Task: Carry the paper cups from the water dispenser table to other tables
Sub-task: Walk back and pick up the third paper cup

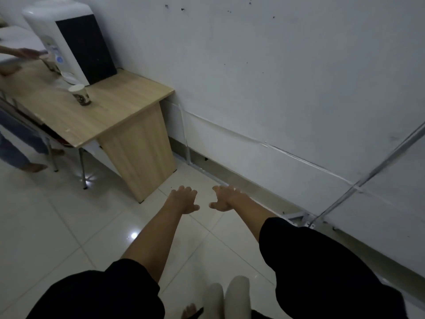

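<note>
- Head view: both hands, left [185, 200] and right [224, 199], are held out over the floor at lower centre, fingers spread, nothing grasped.
- One cup [80, 95] is seen upright on the table [119, 107] at upper left, near the dispenser [76, 42]; a second cup [51, 65], blurred, stands beside another person's hand [27, 53].
- No other tables are shown; carrying is judged not yet under way, with at least these cups left.
</note>
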